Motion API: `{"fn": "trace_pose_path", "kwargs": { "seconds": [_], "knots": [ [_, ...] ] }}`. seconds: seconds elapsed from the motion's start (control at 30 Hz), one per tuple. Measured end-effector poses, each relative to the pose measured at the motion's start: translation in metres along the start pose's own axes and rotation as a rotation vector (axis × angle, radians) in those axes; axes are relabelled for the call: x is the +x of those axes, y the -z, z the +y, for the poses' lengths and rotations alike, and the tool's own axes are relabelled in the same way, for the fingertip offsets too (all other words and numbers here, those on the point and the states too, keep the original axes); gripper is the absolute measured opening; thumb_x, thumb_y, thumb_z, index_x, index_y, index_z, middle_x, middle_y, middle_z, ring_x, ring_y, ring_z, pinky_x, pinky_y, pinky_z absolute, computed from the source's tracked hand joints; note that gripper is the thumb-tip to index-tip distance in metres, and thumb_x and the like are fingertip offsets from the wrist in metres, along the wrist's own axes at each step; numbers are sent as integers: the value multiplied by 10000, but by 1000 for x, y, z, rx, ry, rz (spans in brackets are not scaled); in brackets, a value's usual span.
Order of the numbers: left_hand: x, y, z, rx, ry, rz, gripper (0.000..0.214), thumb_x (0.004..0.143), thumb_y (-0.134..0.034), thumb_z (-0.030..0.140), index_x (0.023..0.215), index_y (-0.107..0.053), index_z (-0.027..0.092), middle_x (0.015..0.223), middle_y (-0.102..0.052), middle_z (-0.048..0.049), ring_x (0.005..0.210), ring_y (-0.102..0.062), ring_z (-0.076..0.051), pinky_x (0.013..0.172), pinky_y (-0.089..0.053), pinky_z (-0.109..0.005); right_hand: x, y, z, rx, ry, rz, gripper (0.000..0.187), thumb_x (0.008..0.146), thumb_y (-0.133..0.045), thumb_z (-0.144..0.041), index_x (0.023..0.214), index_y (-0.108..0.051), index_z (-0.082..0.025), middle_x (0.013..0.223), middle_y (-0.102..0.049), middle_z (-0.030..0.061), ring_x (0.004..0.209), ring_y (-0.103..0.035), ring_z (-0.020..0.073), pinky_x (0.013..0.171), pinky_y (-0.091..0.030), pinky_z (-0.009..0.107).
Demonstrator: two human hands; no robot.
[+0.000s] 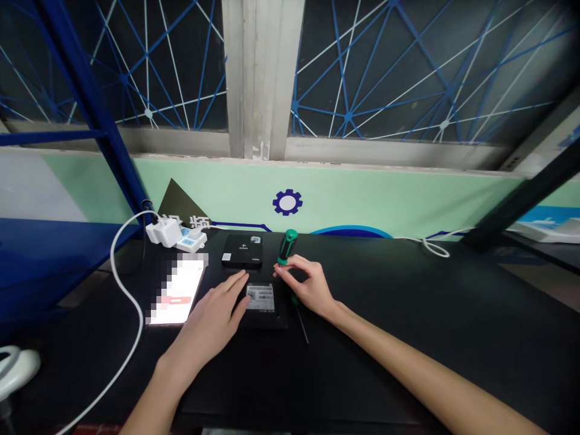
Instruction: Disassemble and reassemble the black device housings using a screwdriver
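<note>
A flat black box (263, 322) with a white label (260, 297) lies on the dark table. My left hand (220, 308) rests flat along its left side, fingers stretched out and holding nothing. At the box's far right corner, my right hand (310, 284) pinches a screwdriver (288, 244) just below its green and black handle, which stands nearly upright. Fingers hide the screwdriver's tip, so I cannot tell what it touches. Beside the box on the right lies a second screwdriver (302, 323), its thin shaft pointing toward me and its handle partly under my right hand.
Another black box (243, 250) sits just behind the labelled one. A lit phone (181, 296) lies to the left, near a white power strip (191, 240) with plugs. A white cable (131, 290) loops along the left side. Windows and a green wall stand behind the table.
</note>
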State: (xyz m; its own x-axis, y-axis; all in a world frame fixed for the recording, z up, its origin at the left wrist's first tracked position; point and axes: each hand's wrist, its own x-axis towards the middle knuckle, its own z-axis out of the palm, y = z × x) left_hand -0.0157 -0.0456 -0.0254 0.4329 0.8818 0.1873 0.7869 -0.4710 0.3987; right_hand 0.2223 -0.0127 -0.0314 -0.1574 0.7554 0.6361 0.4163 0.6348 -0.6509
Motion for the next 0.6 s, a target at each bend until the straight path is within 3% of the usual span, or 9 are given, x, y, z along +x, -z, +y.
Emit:
{"fn": "trace_pose_path", "kwargs": {
  "seconds": [0.17,0.37,0.6],
  "knots": [
    [0,1,0,7,10,-17,518,1045,-362,432,1529,-400,252,1576,-440,-31,1397,-485,-250,1125,-439,-422,-2,-1,3,42,-17,44,153,925,-679,-313,803,-701,-224,796,-768,31,765,-705,224,772,-518,353],
    [1,-2,-2,17,13,-16,524,1047,-361,439,1527,-397,231,1579,-429,-45,1411,-459,-245,1151,-415,-430,0,0,3,37,-117,202,209,942,-647,-353,783,-689,-223,810,-757,33,806,-707,231,830,-504,366],
    [-1,-4,-4,-1,-62,-3,430,1063,-342,382,1480,-436,420,1604,-379,31,1444,-415,-249,1122,-446,-430,3,-2,12,147,-242,169,238,926,-649,-424,917,-710,-194,918,-767,74,877,-711,248,840,-531,357]
  ]
}}
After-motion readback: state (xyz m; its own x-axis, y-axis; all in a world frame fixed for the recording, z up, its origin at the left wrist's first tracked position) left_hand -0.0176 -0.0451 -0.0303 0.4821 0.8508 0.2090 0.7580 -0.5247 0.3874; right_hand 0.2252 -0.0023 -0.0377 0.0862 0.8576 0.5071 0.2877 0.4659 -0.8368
